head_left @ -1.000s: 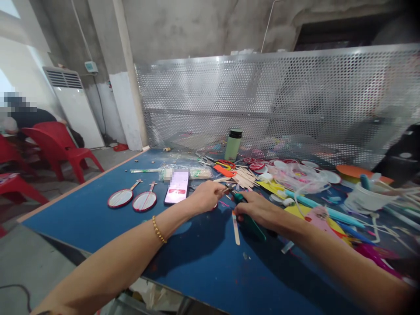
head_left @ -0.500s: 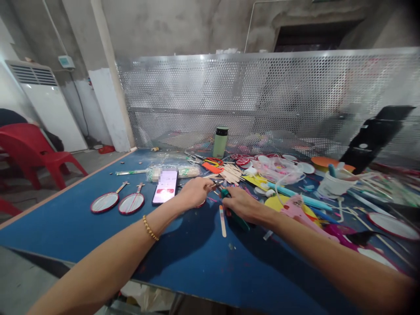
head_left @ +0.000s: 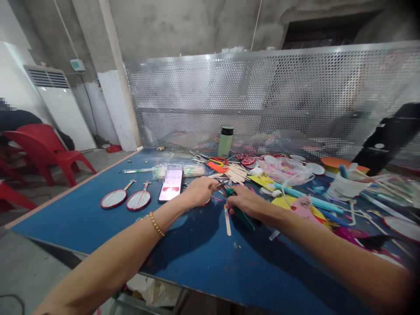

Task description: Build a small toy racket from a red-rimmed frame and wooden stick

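Observation:
My right hand (head_left: 245, 200) is wrapped round green-handled pliers (head_left: 245, 218), whose metal jaws point left toward my other hand. My left hand (head_left: 202, 190), with a gold bead bracelet at its wrist, is closed in a pinch beside the jaws. What its fingertips hold is too small to make out. A wooden craft stick (head_left: 228, 225) with a coloured upper end lies on the table just below the pliers. Part of a red-rimmed disc shows beneath my left fingers. Two round, red-rimmed pieces with stick handles (head_left: 113, 199) lie farther left.
A phone (head_left: 171, 186) with a lit screen lies left of my hands on the blue table (head_left: 197, 271). Loose wooden sticks (head_left: 236, 173), orange-handled scissors (head_left: 219, 164) and a green bottle (head_left: 225, 143) are behind. Craft materials and a white cup (head_left: 346, 188) crowd the right side.
The whole view has shifted slightly, so everything appears farther right. Both hands keep nearly the same places at the pliers' jaws.

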### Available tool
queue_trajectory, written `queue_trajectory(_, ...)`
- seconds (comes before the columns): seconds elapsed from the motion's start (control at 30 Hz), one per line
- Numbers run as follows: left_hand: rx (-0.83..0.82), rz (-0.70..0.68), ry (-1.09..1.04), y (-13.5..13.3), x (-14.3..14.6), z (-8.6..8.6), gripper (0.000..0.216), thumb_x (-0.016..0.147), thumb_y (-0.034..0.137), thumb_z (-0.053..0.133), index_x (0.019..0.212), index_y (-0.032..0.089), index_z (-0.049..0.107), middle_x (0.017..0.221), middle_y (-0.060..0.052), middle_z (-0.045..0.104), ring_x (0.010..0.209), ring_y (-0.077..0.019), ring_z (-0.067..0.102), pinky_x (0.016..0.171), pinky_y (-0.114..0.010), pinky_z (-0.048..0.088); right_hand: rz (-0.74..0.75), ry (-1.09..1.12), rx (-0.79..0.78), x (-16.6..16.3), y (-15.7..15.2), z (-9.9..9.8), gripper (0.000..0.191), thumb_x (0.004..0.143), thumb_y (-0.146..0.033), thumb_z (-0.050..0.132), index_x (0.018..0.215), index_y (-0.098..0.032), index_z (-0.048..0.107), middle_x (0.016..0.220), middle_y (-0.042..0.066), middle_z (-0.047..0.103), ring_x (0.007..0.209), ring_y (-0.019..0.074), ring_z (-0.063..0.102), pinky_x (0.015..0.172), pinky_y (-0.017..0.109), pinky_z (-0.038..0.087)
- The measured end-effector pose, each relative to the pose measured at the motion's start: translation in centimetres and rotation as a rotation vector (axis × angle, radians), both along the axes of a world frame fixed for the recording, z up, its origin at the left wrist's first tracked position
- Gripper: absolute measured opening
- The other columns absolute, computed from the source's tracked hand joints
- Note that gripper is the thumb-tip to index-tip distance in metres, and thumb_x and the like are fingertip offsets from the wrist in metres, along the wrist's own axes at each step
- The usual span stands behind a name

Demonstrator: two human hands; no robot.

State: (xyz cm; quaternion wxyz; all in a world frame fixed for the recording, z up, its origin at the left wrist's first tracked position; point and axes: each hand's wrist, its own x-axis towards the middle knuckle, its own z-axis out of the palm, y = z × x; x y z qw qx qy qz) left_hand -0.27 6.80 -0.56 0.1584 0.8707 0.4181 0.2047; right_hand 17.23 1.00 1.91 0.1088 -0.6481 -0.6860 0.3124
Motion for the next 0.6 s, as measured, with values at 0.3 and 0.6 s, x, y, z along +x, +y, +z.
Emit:
queue_trajectory(0.3, 0.03, -0.055, 0.028, 0.1, -0.1, 0.2, 0.025, 0.101, 0.034, 0.056, 0.092, 0.013, 0.066, 0.087, -0.002, 0.067, 0.081, -0.0169, 0.065, 0.078, -0.034, 0.053, -0.034, 0.113, -0.056, 0.1, 0.1, 0.3, 0.025, 0.098, -0.038, 0.061, 0.102, -0.014, 0.066, 0.092, 0.002, 0.068, 0.077, 0.0138, 0.066, 0.071, 0.032, 0.057)
queue_trajectory(0.6, 0.135, 0.03, 0.017, -1.0, 0.2, 0.6, 0.033, 0.101, 0.025, 0.038, 0.093, 0.02, 0.07, 0.094, -0.007, 0.073, 0.086, -0.0233, 0.065, 0.07, -0.028, 0.042, -0.076, 0.156, 0.007, 0.1, -0.3, 0.3, 0.009, 0.093, -0.024, 0.061, 0.096, -0.016, 0.061, 0.077, -0.001, 0.067, 0.065, 0.0126, 0.064, 0.056, 0.024, 0.049)
